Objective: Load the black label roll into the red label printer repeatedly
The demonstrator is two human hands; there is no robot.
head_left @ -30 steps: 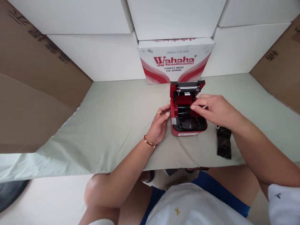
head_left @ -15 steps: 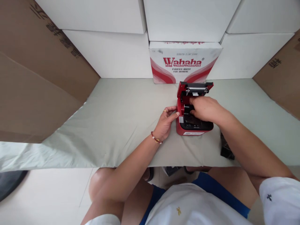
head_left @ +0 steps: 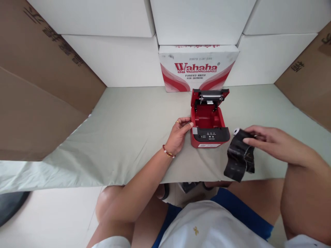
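Note:
A small red and black thermal printer (head_left: 210,137) stands on the cloth with its lid (head_left: 210,97) raised. Its red inner bay shows no roll inside. My left hand (head_left: 180,133) grips the printer's left side, thumb on the upper edge and fingers against the wall. To the right of the printer, my right hand (head_left: 266,141) pinches a black paper roll (head_left: 240,136) with a white core. The roll's loose black end hangs down in front of it. Another dark piece (head_left: 250,160) shows behind that end; whether it is separate I cannot tell.
Behind the printer stands a white and red Wahaha carton (head_left: 199,69) against stacked white boxes (head_left: 113,60). Brown cardboard panels (head_left: 38,89) close off the left and right sides. Pale green cloth (head_left: 134,131) covers the table up to its front edge.
My right hand has come out of the printer's bay and moved right with the black paper roll. My left hand stays on the printer. The whole view has shifted slightly.

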